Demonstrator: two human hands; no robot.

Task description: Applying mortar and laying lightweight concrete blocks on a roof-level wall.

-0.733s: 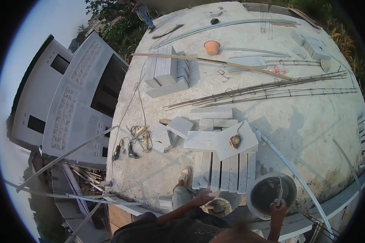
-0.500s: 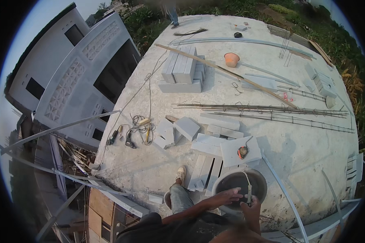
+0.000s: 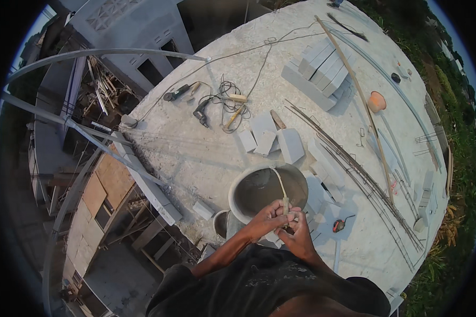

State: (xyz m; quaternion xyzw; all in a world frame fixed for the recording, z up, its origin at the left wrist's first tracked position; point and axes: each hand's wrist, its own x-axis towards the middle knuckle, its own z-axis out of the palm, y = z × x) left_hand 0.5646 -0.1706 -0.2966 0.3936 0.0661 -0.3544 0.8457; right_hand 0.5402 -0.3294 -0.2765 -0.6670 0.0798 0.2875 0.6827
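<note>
Both my hands are together over the near part of a large round tub of grey, wet-looking mix. A slim pale handle-like piece stands between my fingers, with a thin curved strip rising from its top toward the tub's far rim; its exact kind is not clear. My left hand pinches it from the left. My right hand closes round its lower part, which the fingers partly hide. Right of my hands, a small orange and black object rests on a pale block.
Beyond the tub lie loose pale blocks and a drill among tangled cables. Steel rods stretch across the right side. A stack of blocks stands farther off. The slab drops away at its left edge, beside metal bars.
My view has turned left and down, so the tub appears farther left. My left hand, spread beside the pale piece before, now closes on it with my right.
</note>
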